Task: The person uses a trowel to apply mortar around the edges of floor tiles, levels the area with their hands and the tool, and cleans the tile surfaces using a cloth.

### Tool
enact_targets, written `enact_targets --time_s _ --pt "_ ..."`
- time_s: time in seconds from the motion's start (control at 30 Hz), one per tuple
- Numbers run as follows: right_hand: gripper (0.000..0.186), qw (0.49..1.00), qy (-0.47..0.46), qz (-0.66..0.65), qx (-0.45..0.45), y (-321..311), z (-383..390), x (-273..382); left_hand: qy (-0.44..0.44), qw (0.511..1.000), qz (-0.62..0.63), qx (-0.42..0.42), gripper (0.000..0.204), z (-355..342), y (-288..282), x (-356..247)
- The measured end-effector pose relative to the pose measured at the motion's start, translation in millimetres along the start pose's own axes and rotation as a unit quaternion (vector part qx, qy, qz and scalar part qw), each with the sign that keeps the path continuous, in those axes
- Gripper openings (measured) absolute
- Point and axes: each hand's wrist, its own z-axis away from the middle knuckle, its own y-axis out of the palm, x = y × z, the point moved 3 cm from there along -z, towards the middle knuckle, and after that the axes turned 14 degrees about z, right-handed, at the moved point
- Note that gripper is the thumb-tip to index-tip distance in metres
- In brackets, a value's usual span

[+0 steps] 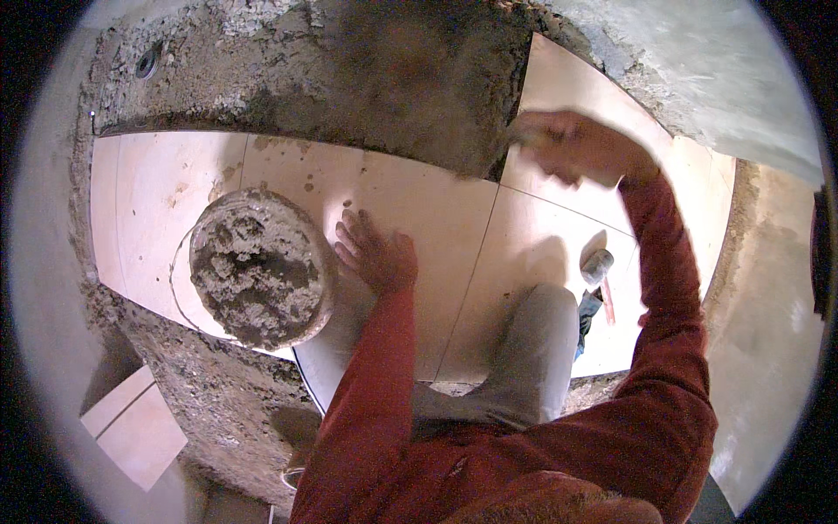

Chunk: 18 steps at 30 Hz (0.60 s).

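Observation:
My left hand (pixel 377 253) rests on a pale floor tile (pixel 410 196) with its fingers spread, just right of a bucket (pixel 328 306). Crumbly grey mortar (pixel 255 266) fills that bucket. Out to the right, my right hand (pixel 580 147) is smeared by motion, its fingers curled closed. What they hold is too blurred to make out. It hovers over the corner where the tiles meet a dark patch of damp mortar bed (pixel 410 96).
A mallet (pixel 597 267) lies on the tiles right of my knee. Rough rubble ground (pixel 209 384) runs along the near left side, with cut tile pieces (pixel 140 424) beyond it. A round drain pipe (pixel 147 64) sits far left. Plastered walls (pixel 724 79) enclose the space.

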Motion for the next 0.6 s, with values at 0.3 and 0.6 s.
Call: enact_targets --time_s 0.3,0.6 --pt "0.039 0.976 0.004 0.068 -0.207 -96.6 -68.2 -114.3 0.029 0.999 -0.045 0.01 0.089 -1.4 0.4 -9.7" --pt "0.038 0.801 0.053 0.44 -0.402 -32.0 -27.1 -159.1 -0.032 0.994 -0.04 0.092 0.089 -3.0 3.3 -6.4"
